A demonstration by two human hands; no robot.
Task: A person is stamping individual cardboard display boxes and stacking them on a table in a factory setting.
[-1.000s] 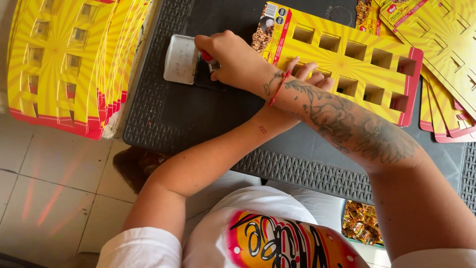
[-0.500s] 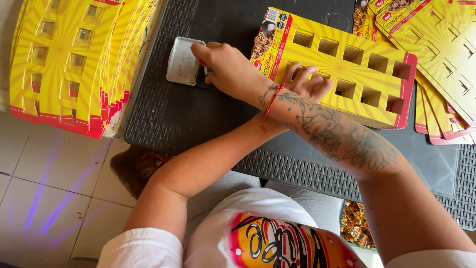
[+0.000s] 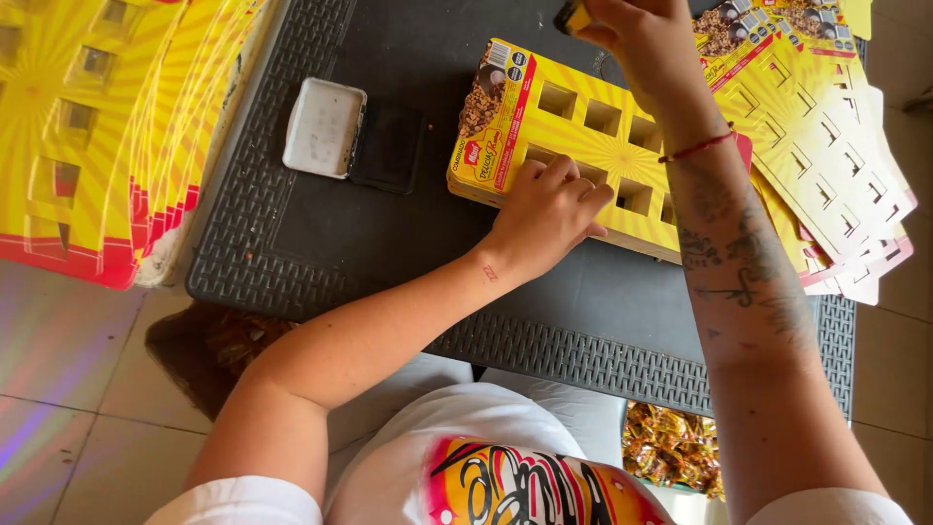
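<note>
Dark woven-pattern table (image 3: 292, 262), pale tiled floor (image 3: 68, 389)

**Around the work area**

I see an open ink pad (image 3: 355, 136) with its white lid (image 3: 324, 127) on the dark woven table (image 3: 321, 243). A stack of yellow cardboard sheets (image 3: 92, 126) lies left, a fanned pile (image 3: 836, 146) right, wrapped sweets (image 3: 671, 449) below, on a tiled floor (image 3: 68, 408).
</note>
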